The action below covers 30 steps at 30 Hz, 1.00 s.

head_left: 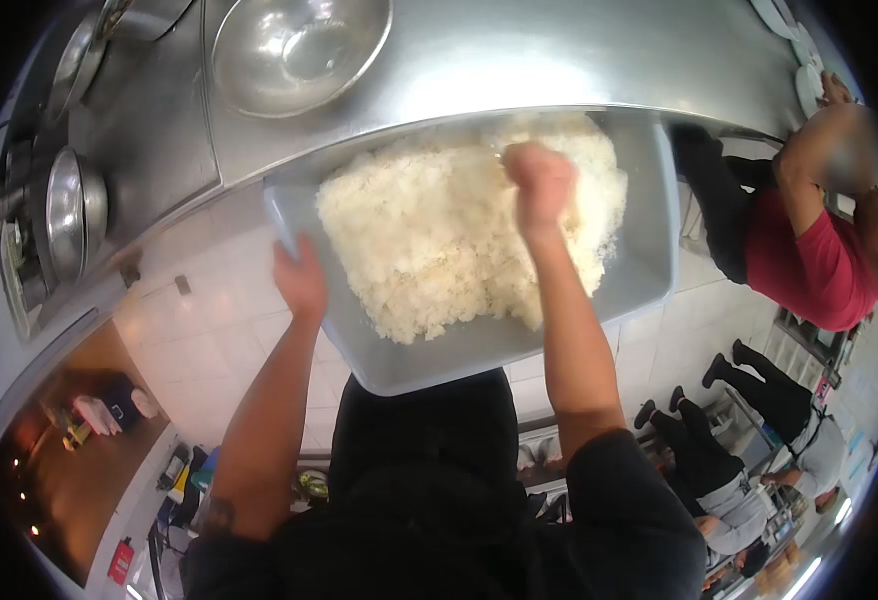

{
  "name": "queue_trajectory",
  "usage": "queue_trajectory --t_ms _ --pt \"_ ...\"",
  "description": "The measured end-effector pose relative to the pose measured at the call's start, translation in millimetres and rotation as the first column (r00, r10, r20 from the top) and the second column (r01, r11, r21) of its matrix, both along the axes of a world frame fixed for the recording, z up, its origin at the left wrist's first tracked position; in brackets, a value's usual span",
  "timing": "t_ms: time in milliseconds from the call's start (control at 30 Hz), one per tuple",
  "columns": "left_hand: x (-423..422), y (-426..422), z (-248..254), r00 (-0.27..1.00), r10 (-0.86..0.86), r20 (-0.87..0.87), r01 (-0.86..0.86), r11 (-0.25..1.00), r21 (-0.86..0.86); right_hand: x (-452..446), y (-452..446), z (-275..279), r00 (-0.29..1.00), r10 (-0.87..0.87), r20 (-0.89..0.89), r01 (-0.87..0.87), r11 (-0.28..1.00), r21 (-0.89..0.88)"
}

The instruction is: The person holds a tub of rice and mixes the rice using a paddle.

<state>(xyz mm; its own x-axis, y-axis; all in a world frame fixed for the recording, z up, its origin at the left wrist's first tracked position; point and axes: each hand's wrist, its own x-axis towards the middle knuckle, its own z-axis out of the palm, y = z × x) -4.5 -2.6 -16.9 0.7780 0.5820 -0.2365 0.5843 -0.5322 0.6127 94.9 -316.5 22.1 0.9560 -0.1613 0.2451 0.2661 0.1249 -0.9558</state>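
A large grey-blue plastic tub (645, 250) holds a big mass of white rice (429, 240), with steam or blur over its upper part. My left hand (300, 277) is on the tub's left rim, its thumb and fingers around the edge. Over the right part of the rice is my right hand (541, 185), closed and blurred by motion. Something small and pale shows at its upper left edge, but what it holds is mostly hidden.
Beyond the tub lies a steel counter (559, 60) with a large metal bowl (302, 50). More metal bowls (67, 210) stand at the left. A person in a red shirt (814, 260) is at the right; two other people (714, 490) are farther off, lower right.
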Motion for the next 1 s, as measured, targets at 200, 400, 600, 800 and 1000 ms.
queue_trajectory --t_ms 200,400,600,800,1000 --pt "5.6 -0.3 1.8 0.999 -0.042 0.008 0.042 0.999 0.015 5.9 75.0 -64.0 0.954 0.295 -0.051 -0.225 0.595 -0.772" --pt "-2.5 2.0 -2.9 0.999 -0.010 -0.043 0.010 1.000 -0.005 16.0 2.6 -1.2 0.985 -0.137 -0.103 0.104 0.955 -0.278" --pt "5.3 -2.8 9.8 0.998 -0.037 -0.057 0.037 0.999 -0.003 3.9 -2.8 93.7 0.969 0.208 0.130 -0.232 0.950 0.210" --pt "-2.0 -2.6 1.9 0.998 -0.062 -0.025 0.064 0.996 0.068 -1.2 36.0 -40.7 0.978 0.045 -0.202 -0.105 0.948 -0.299" --pt "0.3 -3.4 4.4 0.999 -0.035 -0.016 0.036 0.997 0.069 31.6 -66.7 -18.6 0.945 -0.022 -0.325 0.194 0.840 0.507"
